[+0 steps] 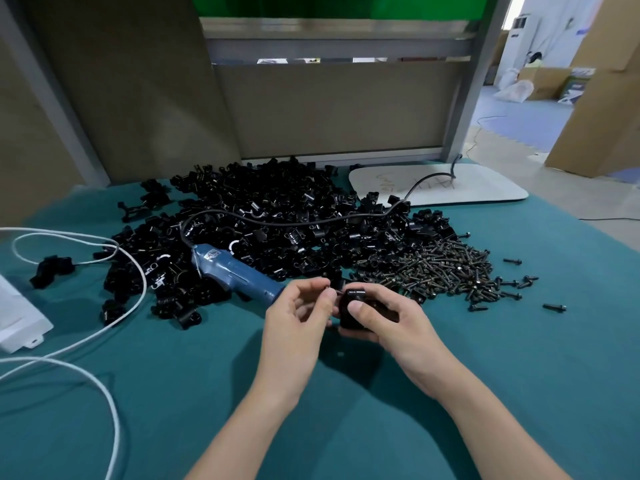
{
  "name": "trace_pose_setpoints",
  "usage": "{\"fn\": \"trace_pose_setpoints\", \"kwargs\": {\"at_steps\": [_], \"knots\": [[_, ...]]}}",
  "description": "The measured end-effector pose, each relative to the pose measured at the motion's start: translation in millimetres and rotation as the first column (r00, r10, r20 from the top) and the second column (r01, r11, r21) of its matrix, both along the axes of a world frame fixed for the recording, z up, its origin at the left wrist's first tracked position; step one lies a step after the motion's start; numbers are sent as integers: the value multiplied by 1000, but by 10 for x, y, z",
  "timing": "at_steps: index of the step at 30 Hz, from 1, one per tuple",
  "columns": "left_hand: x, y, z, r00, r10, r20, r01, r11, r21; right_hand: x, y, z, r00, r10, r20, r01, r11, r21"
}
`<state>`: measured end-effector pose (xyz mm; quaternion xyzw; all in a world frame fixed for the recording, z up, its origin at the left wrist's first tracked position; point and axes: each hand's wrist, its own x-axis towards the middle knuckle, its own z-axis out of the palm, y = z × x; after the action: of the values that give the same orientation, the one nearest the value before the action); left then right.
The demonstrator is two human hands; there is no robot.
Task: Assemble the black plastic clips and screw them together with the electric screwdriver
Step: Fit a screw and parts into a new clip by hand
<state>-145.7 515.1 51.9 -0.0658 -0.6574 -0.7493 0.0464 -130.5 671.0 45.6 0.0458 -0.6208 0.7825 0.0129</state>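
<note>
My right hand [384,317] grips a black plastic clip [351,315] just above the teal cloth, thumb on its front face. My left hand [299,310] pinches a small dark screw [331,290] between thumb and fingertips, its tip at the clip's top edge. The blue electric screwdriver [235,271] lies on the cloth to the left of my hands, its black cord running back over a large pile of black clips [277,223]. A heap of dark screws [440,271] lies to the right of that pile.
The teal cloth [346,410] covers the table. White cable loops [104,327] lie at the left beside a white box [17,323]. A white board [450,185] lies at the back right. Grey partition panels [329,109] stand behind. Loose screws [554,307] lie scattered at right.
</note>
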Motion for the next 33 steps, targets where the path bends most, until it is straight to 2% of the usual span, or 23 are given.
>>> {"fn": "trace_pose_setpoints", "kwargs": {"at_steps": [6, 9, 12, 15, 17, 20, 23, 26, 29, 33], "knots": [[-2, -3, -22, 999, -31, 18, 32, 999, -37, 31, 5, 2, 1000, 11, -25, -9, 998, 68], [7, -19, -59, 999, -37, 5, 37, 990, -135, 49, 0, 8, 998, 31, -51, -24, 989, 145], [1, -44, -81, 999, -46, -22, 40, 976, -213, 53, -2, 9, 998, 37, -53, -29, 988, 149], [-28, -70, -46, 992, -125, -23, 119, 977, -176, 49, -1, 13, 999, 24, -45, -18, 991, 130], [-47, -74, -24, 982, -188, 23, 190, 978, -92, 45, 3, 9, 998, 34, -44, -29, 992, 120], [-42, -81, 2, 982, -148, 115, 150, 989, -9, 43, 1, 10, 999, 21, -41, -15, 992, 122], [-53, -98, -12, 980, -149, 131, 166, 977, -131, 49, 6, 15, 999, 33, -44, -26, 990, 140], [-59, -112, -36, 984, -167, 60, 176, 965, -197, 58, 16, 20, 997, 53, -55, -43, 986, 164], [-88, -137, -48, 976, -218, 17, 217, 959, -181, 62, 18, 32, 997, 48, -59, -38, 985, 166], [-70, -137, -13, 972, -204, 114, 217, 969, -119, 66, 9, 30, 998, 49, -47, -42, 988, 147]]}}
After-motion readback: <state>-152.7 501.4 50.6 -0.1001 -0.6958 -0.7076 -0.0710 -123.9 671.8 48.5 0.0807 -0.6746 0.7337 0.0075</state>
